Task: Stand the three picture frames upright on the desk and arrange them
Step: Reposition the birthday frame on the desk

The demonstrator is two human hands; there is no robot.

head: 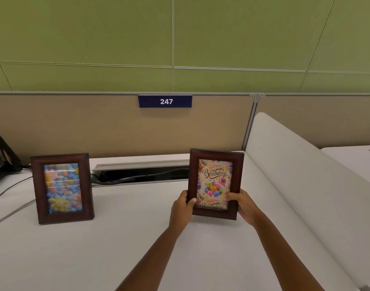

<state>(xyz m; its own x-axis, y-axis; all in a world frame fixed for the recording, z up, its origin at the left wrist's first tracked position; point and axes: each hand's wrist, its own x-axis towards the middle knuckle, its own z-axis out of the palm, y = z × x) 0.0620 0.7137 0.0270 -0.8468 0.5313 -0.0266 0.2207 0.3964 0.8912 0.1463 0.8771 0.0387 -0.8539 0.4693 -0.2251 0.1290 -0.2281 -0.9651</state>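
Right, two frames are in view, both rectangular, portrait format, with a dark reddish-brown wood moulding and a glossy front pane. The birthday frame [216,177] sits right of centre and holds a card with "Happy Birthday" script and coloured balloons. It is upright with its face to the camera, leaning slightly. Both hands grasp it low down. The left hand [182,207] wraps the lower left edge with the thumb on the front moulding. The right hand [245,204] wraps the lower right edge with the thumb lying across the pane. Its bottom edge is at or just above the surface [116,244]; cannot tell if it touches.

The flower frame [62,187] stands upright on its own well to the left, no hand on it. It holds a picture of soft pastel blooms, with glare streaks across the glass.

The surface is a matte off-white, smooth. A long grey cable trough [142,171] is set into its back edge between the two frames, with the lid raised and black cords lying inside. A grey cable [11,212] and a thin black one trail across the left side. A dark angular object [4,153] at the far left is cut off and unclear. A rounded white divider [295,175] runs along the right. Behind is a beige fabric partition [95,127] with a navy plate reading "247" [165,101], and green wall panels [116,38] above it.
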